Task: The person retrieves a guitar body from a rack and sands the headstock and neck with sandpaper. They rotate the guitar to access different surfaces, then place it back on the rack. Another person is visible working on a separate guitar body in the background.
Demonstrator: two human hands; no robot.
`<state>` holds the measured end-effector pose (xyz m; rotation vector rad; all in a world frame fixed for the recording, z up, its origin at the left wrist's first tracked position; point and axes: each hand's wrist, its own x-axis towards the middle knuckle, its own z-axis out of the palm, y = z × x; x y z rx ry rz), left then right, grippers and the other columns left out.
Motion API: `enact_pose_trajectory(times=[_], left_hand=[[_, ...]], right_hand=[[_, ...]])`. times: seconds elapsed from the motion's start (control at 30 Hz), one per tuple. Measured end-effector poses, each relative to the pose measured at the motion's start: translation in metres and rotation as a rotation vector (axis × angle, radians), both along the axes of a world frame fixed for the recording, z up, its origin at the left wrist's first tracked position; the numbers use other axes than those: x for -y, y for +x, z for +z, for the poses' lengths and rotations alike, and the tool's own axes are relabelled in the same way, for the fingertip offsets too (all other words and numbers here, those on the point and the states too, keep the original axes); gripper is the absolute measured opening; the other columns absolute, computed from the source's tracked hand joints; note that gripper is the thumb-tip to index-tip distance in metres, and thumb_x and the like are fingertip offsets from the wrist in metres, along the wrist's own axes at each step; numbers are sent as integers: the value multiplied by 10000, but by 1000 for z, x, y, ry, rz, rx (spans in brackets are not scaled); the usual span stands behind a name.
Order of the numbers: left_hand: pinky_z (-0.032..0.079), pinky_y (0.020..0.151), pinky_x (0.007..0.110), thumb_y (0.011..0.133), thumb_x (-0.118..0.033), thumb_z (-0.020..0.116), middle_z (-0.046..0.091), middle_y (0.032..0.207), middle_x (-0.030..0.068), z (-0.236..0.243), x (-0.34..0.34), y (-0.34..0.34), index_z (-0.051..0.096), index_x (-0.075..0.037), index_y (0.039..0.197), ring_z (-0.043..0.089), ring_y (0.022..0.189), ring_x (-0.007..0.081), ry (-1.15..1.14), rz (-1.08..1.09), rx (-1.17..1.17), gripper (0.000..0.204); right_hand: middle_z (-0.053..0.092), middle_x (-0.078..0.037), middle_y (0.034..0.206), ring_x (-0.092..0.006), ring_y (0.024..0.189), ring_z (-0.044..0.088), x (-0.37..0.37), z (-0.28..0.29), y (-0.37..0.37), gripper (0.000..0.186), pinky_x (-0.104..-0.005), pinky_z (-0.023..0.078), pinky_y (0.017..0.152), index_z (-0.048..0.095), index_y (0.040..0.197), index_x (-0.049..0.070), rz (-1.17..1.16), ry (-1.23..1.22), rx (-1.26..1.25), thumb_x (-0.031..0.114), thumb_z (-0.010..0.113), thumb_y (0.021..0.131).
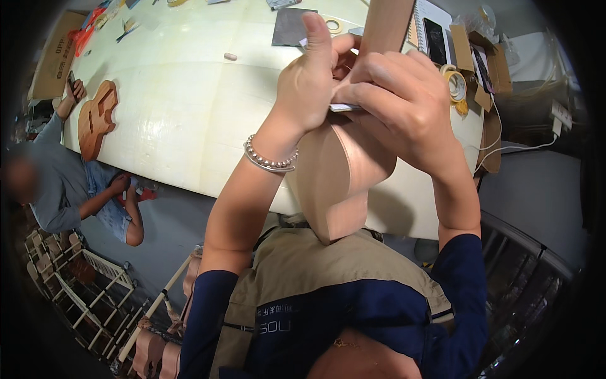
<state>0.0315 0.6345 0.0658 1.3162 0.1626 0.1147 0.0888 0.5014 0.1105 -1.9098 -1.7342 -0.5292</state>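
Observation:
An unpainted wooden guitar [369, 161] stands tilted on edge between my arms, its lower end against my apron and its neck [386, 28] pointing away. My left hand [306, 82] is at the joint of neck and body, thumb raised, fingers bent against the wood and partly hidden. Over the same spot, my right hand [401, 95] is closed with curled fingers. Beneath those fingers shows the edge of a thin, flat, white-and-dark piece [344, 107]; its kind is unclear.
On the pale table [189, 95] lie a dark grey sheet [295, 26], a small pale plug [230, 56], tape rolls [454, 83] and a phone [434, 38]. A cardboard box [492, 63] stands right. At left, another person [60, 183] sits beside a wooden guitar body [98, 120].

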Motion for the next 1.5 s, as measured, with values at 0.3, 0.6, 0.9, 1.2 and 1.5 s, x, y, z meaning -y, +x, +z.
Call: enact_pose_trajectory(times=[0.3,0.6,0.9,1.2,1.5], left_hand=[[458,790,246,746,-808,-21,622,906,131,9,2,-6,545,87,1131,588,846,163,-98,-11,-17,1126],[439,803,240,737,-819,-11,618,874,107,5,-1,-8,546,83,1115,576,830,146,-85,69,-8,1125],[444,800,248,758,-803,1,619,884,110,9,5,-8,550,80,1102,581,835,149,-34,66,9,1096],[471,816,285,829,-731,9,621,956,128,0,-10,-12,507,71,1190,595,890,185,8,17,32,1010],[458,905,351,782,-166,609,610,1035,168,3,-57,-34,314,70,1346,579,1033,245,223,-233,157,678]], right_hand=[[544,22,737,-162,636,548,2,6,-8,150,-304,381,543,613,709,120,-32,-28,34,155,704,595],[536,-1,700,-196,623,545,39,12,0,169,-318,388,540,613,706,104,-83,-43,-151,112,733,587],[545,6,718,-185,642,560,21,-7,2,204,-310,410,547,625,731,117,-27,41,-99,175,750,580],[533,-16,708,-217,647,559,37,9,4,164,-315,433,548,620,723,86,-150,-156,-222,127,744,624],[589,-93,966,-248,854,585,55,-128,42,399,-348,466,759,599,1036,57,-604,-312,-643,278,728,730]])
